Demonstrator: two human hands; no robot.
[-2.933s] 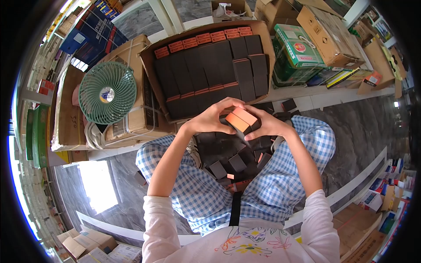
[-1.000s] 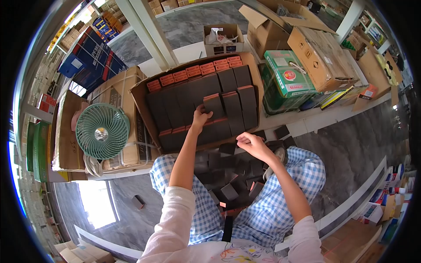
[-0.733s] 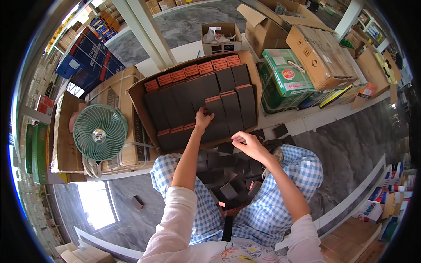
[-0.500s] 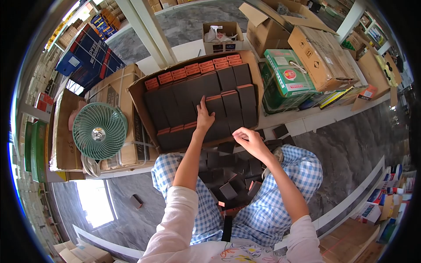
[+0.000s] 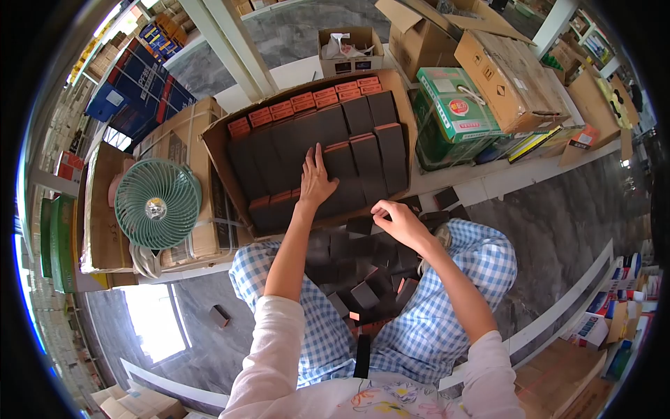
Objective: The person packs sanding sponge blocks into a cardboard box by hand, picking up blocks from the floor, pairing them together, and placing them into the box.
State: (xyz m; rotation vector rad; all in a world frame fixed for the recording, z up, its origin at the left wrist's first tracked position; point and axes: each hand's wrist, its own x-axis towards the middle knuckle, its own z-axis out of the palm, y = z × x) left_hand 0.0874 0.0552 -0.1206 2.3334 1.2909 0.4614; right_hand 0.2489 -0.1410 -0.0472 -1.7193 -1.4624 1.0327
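Note:
In front of me an open cardboard carton [image 5: 399, 94] holds rows of small dark boxes [image 5: 317, 129], several of them showing orange ends along the far side. My left hand [image 5: 317, 180] rests on the dark boxes near the carton's middle, fingers spread, holding nothing I can see. Just beyond the carton's near right edge is my right hand [image 5: 401, 222], its fingers curled in toward the thumb and no object visible in them. Under it, between my legs, lies a heap of loose dark boxes [image 5: 364, 295], tilted at various angles.
To the left, a green fan [image 5: 157, 204] stands by a strapped carton [image 5: 174, 143]. At right are a green-and-white box [image 5: 457, 105] and a brown carton [image 5: 513, 84]. A small open box [image 5: 349, 64] sits behind. One dark box [image 5: 220, 315] lies alone on the floor.
My left hand has shifted slightly left and toward me over the boxes, its fingers still extended. My right hand has barely moved. The whole view has tilted slightly.

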